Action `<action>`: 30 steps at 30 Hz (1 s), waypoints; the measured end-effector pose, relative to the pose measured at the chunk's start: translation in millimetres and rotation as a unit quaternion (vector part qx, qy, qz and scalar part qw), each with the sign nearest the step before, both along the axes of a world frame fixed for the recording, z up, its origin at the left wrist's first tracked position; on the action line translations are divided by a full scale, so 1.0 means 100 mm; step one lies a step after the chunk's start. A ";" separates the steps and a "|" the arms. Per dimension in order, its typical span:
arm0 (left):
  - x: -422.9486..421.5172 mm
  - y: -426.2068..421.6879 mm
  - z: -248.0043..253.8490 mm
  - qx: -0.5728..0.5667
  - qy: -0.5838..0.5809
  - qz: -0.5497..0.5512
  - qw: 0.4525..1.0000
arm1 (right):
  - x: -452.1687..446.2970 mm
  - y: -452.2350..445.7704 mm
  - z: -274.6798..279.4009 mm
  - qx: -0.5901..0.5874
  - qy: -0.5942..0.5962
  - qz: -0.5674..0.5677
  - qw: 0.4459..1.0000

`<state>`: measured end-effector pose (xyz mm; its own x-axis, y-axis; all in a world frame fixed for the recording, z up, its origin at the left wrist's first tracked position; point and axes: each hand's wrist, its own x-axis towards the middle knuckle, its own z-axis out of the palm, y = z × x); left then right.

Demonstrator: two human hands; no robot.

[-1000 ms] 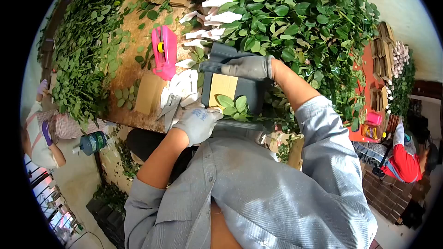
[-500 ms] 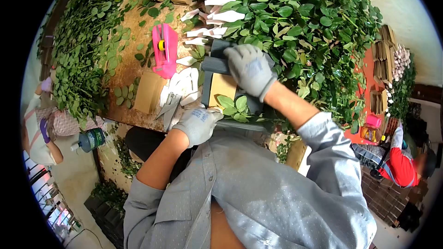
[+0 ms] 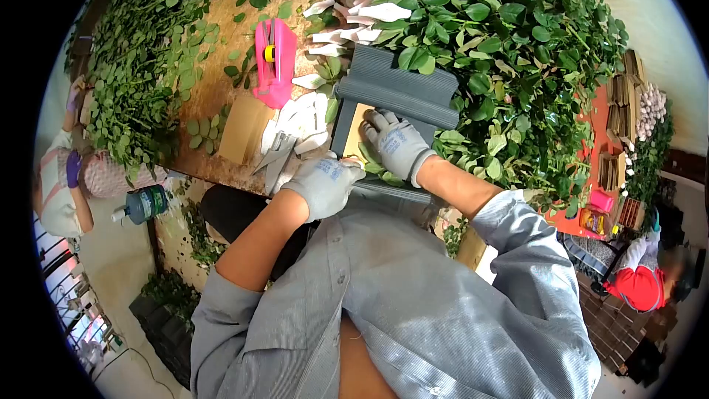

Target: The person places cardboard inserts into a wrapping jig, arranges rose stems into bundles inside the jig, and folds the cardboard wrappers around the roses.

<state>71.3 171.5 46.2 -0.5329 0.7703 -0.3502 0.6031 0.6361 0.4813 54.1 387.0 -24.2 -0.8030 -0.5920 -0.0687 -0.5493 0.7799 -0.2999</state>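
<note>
A dark grey ribbed sheet [image 3: 399, 89] lies on the table in front of me, with a tan cardboard piece [image 3: 357, 133] on its lower part. My right hand [image 3: 401, 149], in a grey glove, rests with outstretched fingers on the cardboard and beside green leaves [image 3: 373, 166]. At the sheet's lower left edge my gloved left hand [image 3: 323, 186] is closed, fingertips near the leaves; what lies inside its fingers is hidden. Grey metal scissors [image 3: 276, 162] lie left of that hand, beside white paper-like sleeves [image 3: 299, 117].
A pink tape dispenser [image 3: 273, 66] and a cardboard stack [image 3: 245, 129] stand left of the sheet. Leafy stems [image 3: 509, 52] pile up at the right, more [image 3: 140, 74] at the left. Co-workers [image 3: 639, 284] are at both sides.
My right hand has come down from the sheet's upper folds onto the cardboard. The upper part of the ribbed sheet now lies more spread out. My left hand stays at the lower edge.
</note>
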 end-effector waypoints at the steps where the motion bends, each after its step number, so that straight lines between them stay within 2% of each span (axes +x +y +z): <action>1: -0.01 0.01 0.00 -0.001 -0.009 0.005 1.000 | -0.01 0.00 0.06 0.011 -0.021 -0.002 1.000; 3: -0.02 0.04 0.02 0.000 -0.016 0.007 1.000 | -0.03 -0.02 0.10 0.023 -0.046 -0.013 0.999; 5: -0.07 0.06 0.06 -0.085 -0.056 -0.012 0.995 | -0.03 -0.03 0.07 0.035 -0.037 -0.014 0.999; 9: -0.08 0.08 0.14 -0.093 -0.052 -0.022 0.994 | 0.01 -0.01 0.01 0.013 0.010 -0.017 1.000; 11: -0.03 0.04 0.07 -0.014 -0.015 -0.002 1.000 | 0.03 0.00 0.01 -0.013 0.002 -0.027 1.000; 15: -0.04 0.07 0.13 -0.072 -0.067 0.005 0.995 | 0.06 -0.07 0.30 -0.022 -0.002 -0.049 0.999; 17: -0.06 0.10 0.21 -0.097 -0.053 -0.017 0.994 | 0.09 -0.10 0.43 -0.079 -0.116 -0.080 0.987; 18: -0.04 0.08 0.13 -0.084 -0.067 -0.005 0.994 | 0.11 -0.10 0.61 -0.034 -0.080 -0.059 0.994; 19: -0.03 0.05 0.05 -0.070 -0.079 0.004 0.994 | 0.12 -0.07 0.56 -0.046 -0.022 -0.008 0.999; 21: -0.03 0.05 0.11 -0.047 -0.049 -0.021 0.997 | 0.18 -0.05 0.73 -0.065 -0.047 -0.013 0.997; 23: -0.04 0.03 0.05 -0.038 -0.040 -0.032 0.998 | 0.17 0.01 0.81 -0.075 0.014 0.011 0.997; 25: -0.05 0.05 0.14 -0.048 -0.034 -0.036 0.998 | 0.11 0.07 0.93 -0.104 -0.032 0.012 0.994; 26: -0.05 0.05 0.16 -0.049 -0.036 -0.034 0.998 | 0.06 0.12 1.00 -0.148 0.007 0.003 0.989; 29: -0.05 0.07 0.20 -0.056 -0.039 -0.032 0.997 | -0.34 0.36 1.34 -0.187 0.088 -0.051 0.977; 30: -0.04 0.05 0.17 -0.038 -0.032 -0.027 0.998 | -0.53 0.48 1.54 -0.158 0.112 -0.089 0.977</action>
<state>67.0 176.5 62.8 -0.4654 0.7672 -0.4414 0.6069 0.6396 0.4717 1.1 435.0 129.5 -0.8688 -0.4053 0.2846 -0.4935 0.7567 -0.4288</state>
